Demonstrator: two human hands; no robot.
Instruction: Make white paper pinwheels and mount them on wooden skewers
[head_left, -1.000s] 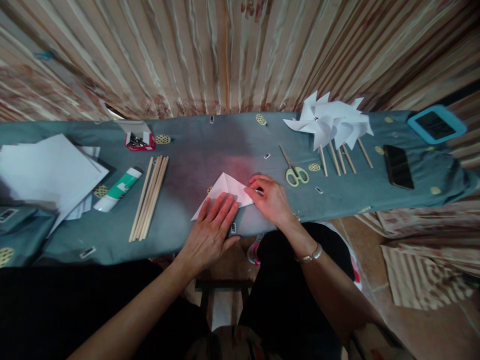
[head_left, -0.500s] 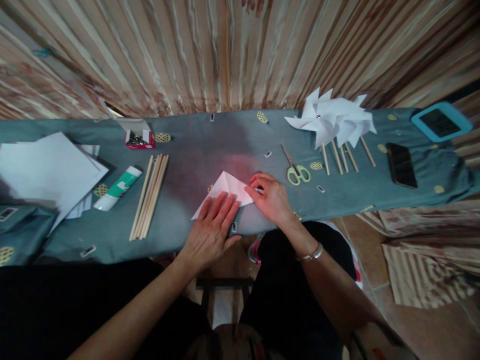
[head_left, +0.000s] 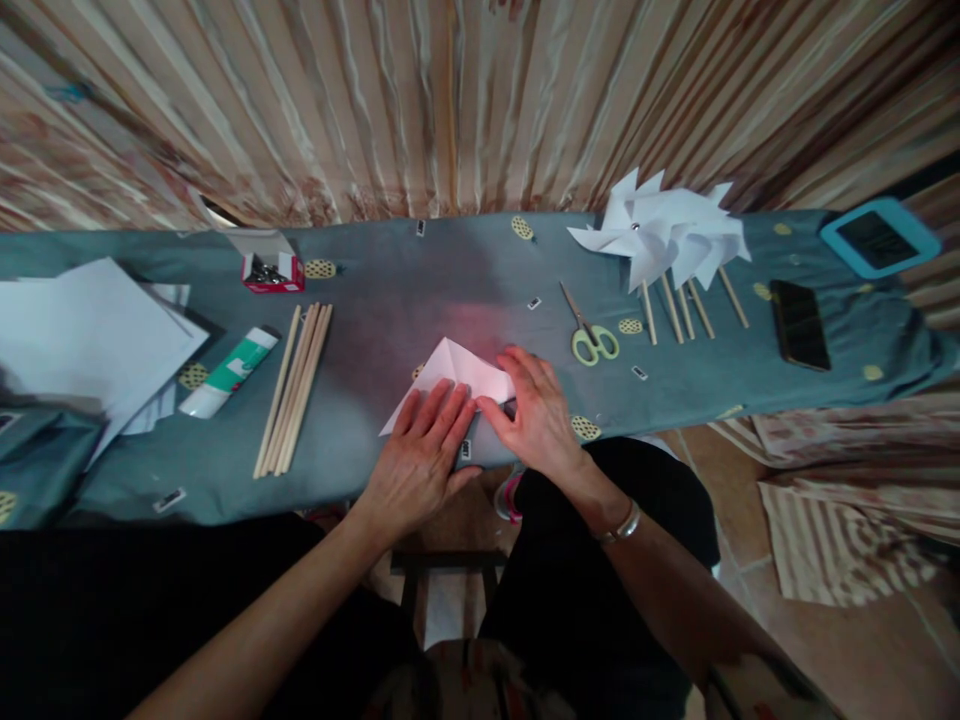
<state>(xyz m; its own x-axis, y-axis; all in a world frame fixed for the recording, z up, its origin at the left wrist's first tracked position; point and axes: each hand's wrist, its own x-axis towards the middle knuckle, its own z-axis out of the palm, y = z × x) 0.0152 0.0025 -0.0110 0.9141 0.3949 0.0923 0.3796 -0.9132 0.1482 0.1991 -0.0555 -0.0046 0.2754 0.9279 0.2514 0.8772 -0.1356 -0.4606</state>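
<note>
A folded sheet of white paper (head_left: 429, 375) lies in front of me on the cloth-covered table, its peak pointing away and creases showing. My left hand (head_left: 420, 450) is laid flat over its lower edge, fingers stretched out. At the paper's right corner, my right hand (head_left: 529, 405) has its thumb on the near edge and its fingers on the far side, gripping the corner. Part of the paper is hidden beneath both hands. Green-handled scissors (head_left: 594, 343) rest to the right of my right hand.
On the left are wooden sticks (head_left: 294, 395), a glue tube (head_left: 229, 373), a small red box of metal pieces (head_left: 272, 272) and white sheets (head_left: 112, 320). To the right lie paper pinwheels (head_left: 652, 235) on sticks, a phone (head_left: 800, 325) and a blue-framed device (head_left: 879, 238). A curtain (head_left: 405, 110) hangs behind.
My right hand has shifted from pinching the paper's right corner to spanning it, with the thumb farther left and the corner bent inward. The left hand stays flat in place.
</note>
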